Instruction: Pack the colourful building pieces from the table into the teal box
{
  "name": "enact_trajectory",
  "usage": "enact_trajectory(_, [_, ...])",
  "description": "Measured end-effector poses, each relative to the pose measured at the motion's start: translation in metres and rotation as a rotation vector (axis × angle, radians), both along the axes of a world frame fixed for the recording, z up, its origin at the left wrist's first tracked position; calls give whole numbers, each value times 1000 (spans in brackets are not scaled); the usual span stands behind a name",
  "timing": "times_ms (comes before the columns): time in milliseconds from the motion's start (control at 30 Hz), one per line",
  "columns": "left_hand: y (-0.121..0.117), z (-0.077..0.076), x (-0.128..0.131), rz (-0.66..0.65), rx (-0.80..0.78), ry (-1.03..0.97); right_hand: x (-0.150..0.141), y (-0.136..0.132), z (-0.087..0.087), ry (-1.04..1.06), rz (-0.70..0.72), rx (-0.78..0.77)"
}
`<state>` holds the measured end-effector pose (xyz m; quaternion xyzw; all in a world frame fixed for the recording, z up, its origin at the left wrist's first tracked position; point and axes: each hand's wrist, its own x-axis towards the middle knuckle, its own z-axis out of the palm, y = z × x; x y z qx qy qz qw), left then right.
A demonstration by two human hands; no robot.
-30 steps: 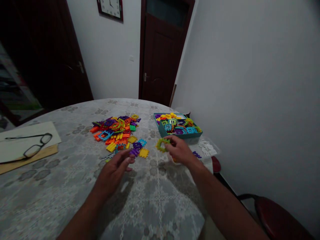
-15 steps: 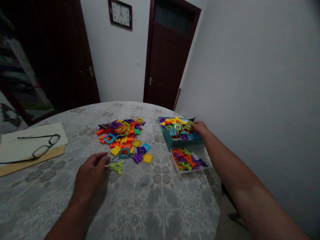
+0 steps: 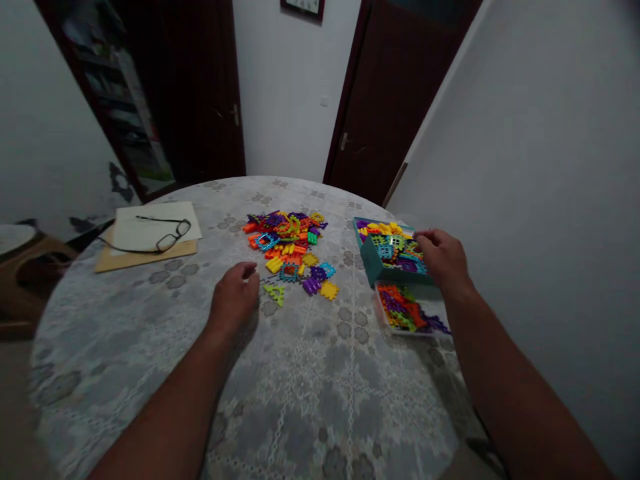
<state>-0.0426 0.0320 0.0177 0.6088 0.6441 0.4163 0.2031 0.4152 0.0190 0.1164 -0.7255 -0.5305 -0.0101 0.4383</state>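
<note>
My left hand (image 3: 234, 295) rests over the table with its fingers loosely bent and apart, holding nothing visible. Just right of its fingertips lies a lime-green triangular building piece (image 3: 275, 293). My right hand (image 3: 444, 259) is at the right end of a teal box (image 3: 373, 261), its fingers bent over the rim and no piece visible in them. Toothed plastic building pieces (image 3: 386, 251) in blue, green and purple fill the box's front part, with yellow pieces (image 3: 383, 228) behind. In front, a clear plastic tray (image 3: 383, 319) holds orange, purple and green pieces.
A heap of mixed colourful pieces (image 3: 285, 233) lies mid-table, with a yellow square piece (image 3: 329, 290) and a purple ribbed piece (image 3: 311, 286) at its near edge. Glasses (image 3: 167, 242) lie on papers (image 3: 127, 223) at left. A wall (image 3: 545, 167) stands on the right.
My right hand carried a green toothed ring to the teal box; the ring is no longer seen in it. My left hand drew back from the loose pieces. The view has turned left.
</note>
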Motion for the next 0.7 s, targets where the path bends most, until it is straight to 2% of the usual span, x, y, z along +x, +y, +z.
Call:
enact_trajectory(100, [2,-14,2,-45,35,137,-67,-27,-14,-35,285,-63])
enact_trajectory(167, [2,-23,6,-90,39,236,-109,-35,-31,-77,452,-100])
enact_trajectory(233, [-1,-29,11,-157,41,325,-142,-33,-56,-130,540,-95])
enact_trajectory(300, [-4,-31,16,-229,46,403,-166,-23,-82,-190,568,-93])
enact_trajectory(400, [-9,-31,23,-292,42,498,-189,-8,-118,-258,526,-116])
enact_trajectory(500, [-11,-29,28,-317,46,540,-201,-1,-141,-302,460,-134])
enact_trajectory(600, [-15,-25,33,-369,53,543,-203,-1,-152,-327,440,-141])
enact_trajectory(700, [-20,-21,39,-426,33,551,-197,-3,-155,-338,485,-149])
